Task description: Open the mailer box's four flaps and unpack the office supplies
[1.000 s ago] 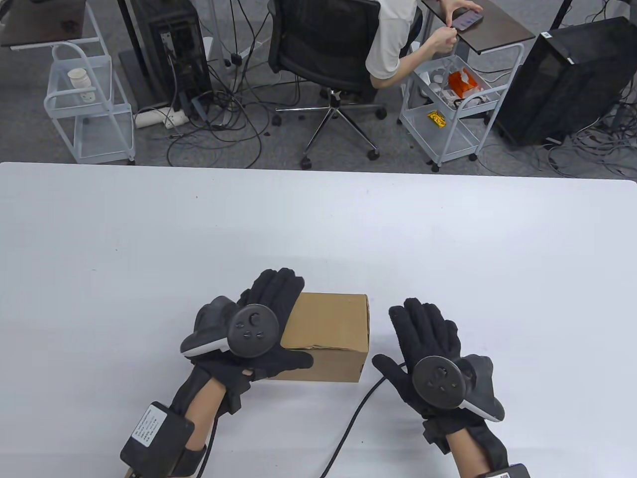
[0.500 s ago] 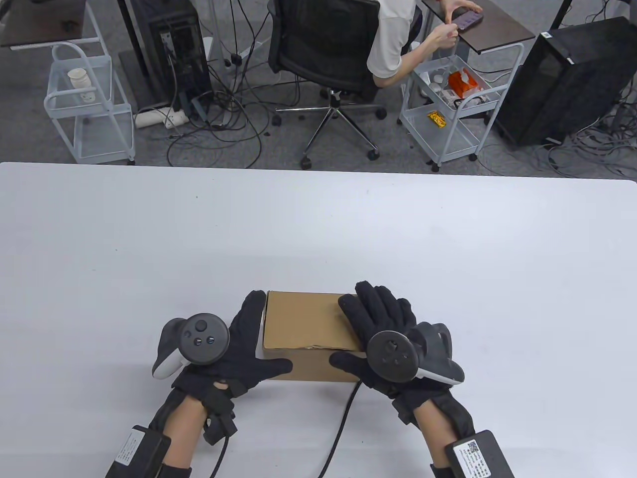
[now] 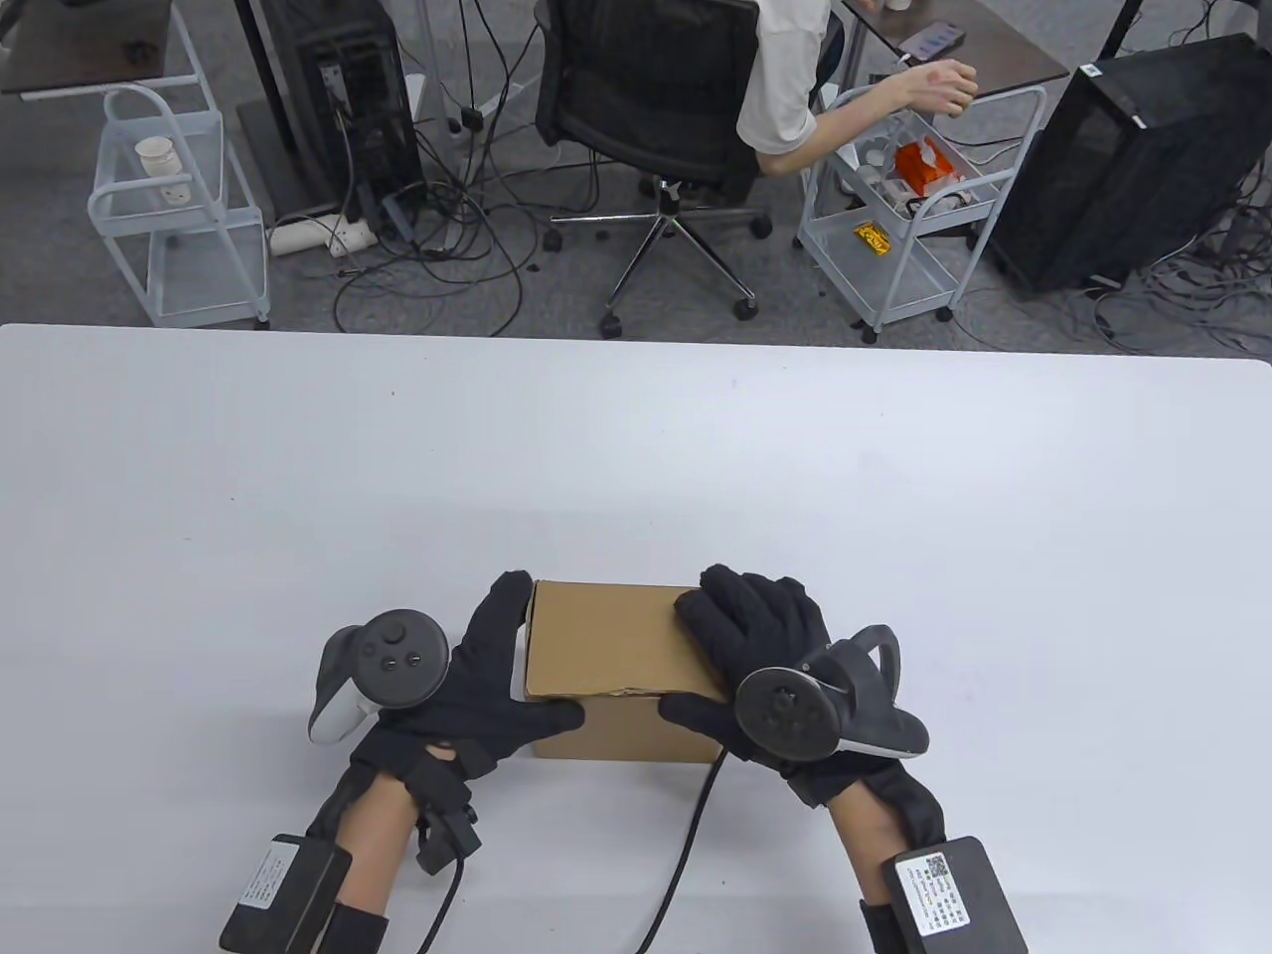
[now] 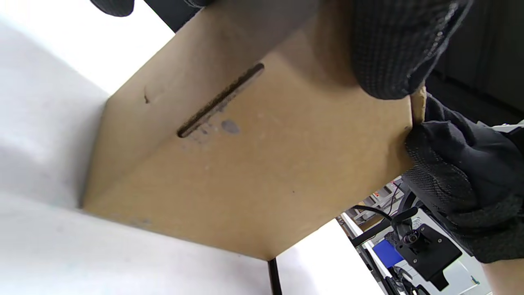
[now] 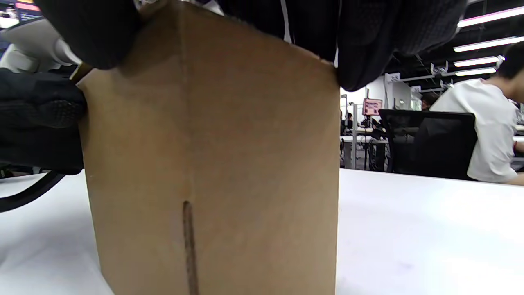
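A closed brown mailer box [image 3: 621, 656] sits near the front edge of a white desk [image 3: 636, 447], flaps down, held between two black-gloved hands. The left hand [image 3: 467, 686] lies against the box's left end, fingers extended flat along that side toward the far edge and the thumb reaching across the near face. The right hand [image 3: 760, 636] covers the box's right end from above, fingers spread over the top right corner, its thumb on the near face pointing toward the left thumb; the two thumbs stay apart. Both hands are flat and pressing on the cardboard, neither curled into a fist.

In the left wrist view the box's [image 4: 254, 155] side panel carries a dark slot, and a gloved fingertip [image 4: 393, 53] bears on its upper edge. The right wrist view shows the box [image 5: 213, 164] standing on the desk [image 5: 430, 229] with gloved fingers [image 5: 368, 41] draped over its top.

A black cable [image 3: 686, 855] trails from beneath the box toward the front edge. Beyond the desk, a person in a white shirt [image 3: 785, 89] sits in a black office chair [image 3: 646, 109] beside a white wire cart [image 3: 894, 229].
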`<act>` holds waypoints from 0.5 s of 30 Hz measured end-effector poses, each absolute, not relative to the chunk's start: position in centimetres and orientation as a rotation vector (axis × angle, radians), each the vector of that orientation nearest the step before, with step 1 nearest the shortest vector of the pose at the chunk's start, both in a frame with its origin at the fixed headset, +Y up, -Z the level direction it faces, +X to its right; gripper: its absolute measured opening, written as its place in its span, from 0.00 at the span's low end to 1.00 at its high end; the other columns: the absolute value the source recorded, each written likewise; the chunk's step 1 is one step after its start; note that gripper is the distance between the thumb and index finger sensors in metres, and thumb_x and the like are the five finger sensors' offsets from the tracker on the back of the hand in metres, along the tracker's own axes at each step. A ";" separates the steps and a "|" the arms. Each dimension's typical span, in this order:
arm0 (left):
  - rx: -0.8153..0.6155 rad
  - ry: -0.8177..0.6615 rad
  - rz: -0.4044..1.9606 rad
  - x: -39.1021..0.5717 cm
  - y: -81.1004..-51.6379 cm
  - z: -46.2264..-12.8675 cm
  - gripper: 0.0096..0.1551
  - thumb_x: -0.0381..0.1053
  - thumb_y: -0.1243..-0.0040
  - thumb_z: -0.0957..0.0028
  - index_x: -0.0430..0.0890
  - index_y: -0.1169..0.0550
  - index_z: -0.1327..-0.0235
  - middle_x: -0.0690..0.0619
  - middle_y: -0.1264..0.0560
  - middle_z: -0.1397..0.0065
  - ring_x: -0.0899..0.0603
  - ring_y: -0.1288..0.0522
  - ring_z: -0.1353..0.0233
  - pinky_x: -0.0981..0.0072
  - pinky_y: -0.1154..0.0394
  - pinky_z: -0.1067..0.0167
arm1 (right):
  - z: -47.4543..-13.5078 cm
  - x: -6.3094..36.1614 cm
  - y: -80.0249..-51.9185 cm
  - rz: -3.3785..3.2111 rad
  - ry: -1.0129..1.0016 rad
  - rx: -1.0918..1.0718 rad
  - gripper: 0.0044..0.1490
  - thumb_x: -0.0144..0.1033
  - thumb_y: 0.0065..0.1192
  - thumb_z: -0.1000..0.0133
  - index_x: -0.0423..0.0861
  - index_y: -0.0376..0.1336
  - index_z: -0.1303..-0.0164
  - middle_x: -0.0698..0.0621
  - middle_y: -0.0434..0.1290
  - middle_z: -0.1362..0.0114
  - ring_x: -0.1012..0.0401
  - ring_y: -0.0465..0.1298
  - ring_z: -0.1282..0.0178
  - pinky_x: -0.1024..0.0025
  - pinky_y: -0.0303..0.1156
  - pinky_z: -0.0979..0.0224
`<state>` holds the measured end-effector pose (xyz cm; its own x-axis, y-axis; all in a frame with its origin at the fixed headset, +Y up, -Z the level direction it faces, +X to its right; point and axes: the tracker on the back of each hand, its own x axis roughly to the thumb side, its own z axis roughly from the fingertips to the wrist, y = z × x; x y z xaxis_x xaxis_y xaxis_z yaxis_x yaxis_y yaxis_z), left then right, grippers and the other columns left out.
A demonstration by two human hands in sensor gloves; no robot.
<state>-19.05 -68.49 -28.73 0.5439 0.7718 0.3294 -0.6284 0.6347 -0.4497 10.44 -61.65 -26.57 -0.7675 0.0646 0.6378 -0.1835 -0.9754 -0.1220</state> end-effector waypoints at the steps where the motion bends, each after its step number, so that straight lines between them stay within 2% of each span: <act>1: -0.297 -0.531 0.847 -19.1 -68.5 -28.8 0.81 0.71 0.28 0.52 0.38 0.70 0.20 0.40 0.64 0.10 0.32 0.53 0.07 0.22 0.43 0.23 | -26.6 10.3 -61.6 2.826 -0.290 1.038 0.56 0.69 0.52 0.40 0.35 0.57 0.17 0.26 0.63 0.13 0.26 0.71 0.22 0.23 0.63 0.23; 11: -0.300 -0.544 0.809 -18.7 -68.5 -28.8 0.80 0.70 0.29 0.50 0.39 0.71 0.21 0.41 0.67 0.10 0.32 0.54 0.07 0.23 0.43 0.22 | -26.7 9.7 -61.1 2.890 -0.295 1.163 0.54 0.66 0.47 0.39 0.32 0.58 0.19 0.24 0.66 0.16 0.24 0.74 0.26 0.20 0.68 0.26; 15: -0.285 -0.512 0.775 -18.9 -68.4 -29.0 0.81 0.70 0.26 0.53 0.42 0.70 0.20 0.45 0.62 0.09 0.35 0.51 0.06 0.25 0.43 0.21 | -26.5 9.1 -60.9 2.926 -0.291 1.225 0.53 0.63 0.44 0.39 0.31 0.58 0.20 0.23 0.66 0.17 0.24 0.75 0.27 0.21 0.69 0.27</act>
